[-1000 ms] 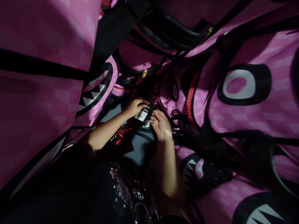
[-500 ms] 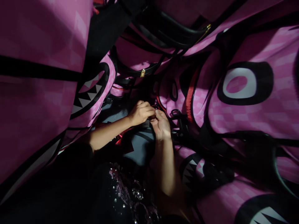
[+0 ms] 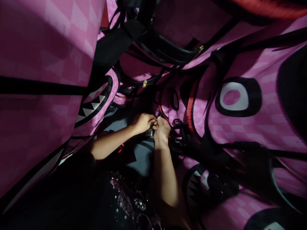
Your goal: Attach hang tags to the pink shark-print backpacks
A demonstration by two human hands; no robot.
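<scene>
My left hand (image 3: 144, 123) and my right hand (image 3: 162, 129) meet in the middle of the head view, fingertips almost touching. Both are closed in a pinch. Between the fingers is something small and dark, too small and shaded to name. Just beyond them stands a pink checkered bag (image 3: 176, 113) with red trim. Beside my right hand hangs a black strap loop (image 3: 177, 122). A pale tag-like patch (image 3: 148, 132) shows just below my fingers.
Pink checkered bags crowd in: a large one (image 3: 43, 127) at left, one with a shark mouth (image 3: 94, 102), and one with an eye print (image 3: 233, 95) at right. A black handle (image 3: 168, 52) crosses above. Dark red pieces (image 3: 124, 150) lie on the grey surface (image 3: 141, 156).
Both hands sit slightly lower in view, and the right fingers have curled in more toward the left ones. The view has shifted, so the surrounding bags appear moved.
</scene>
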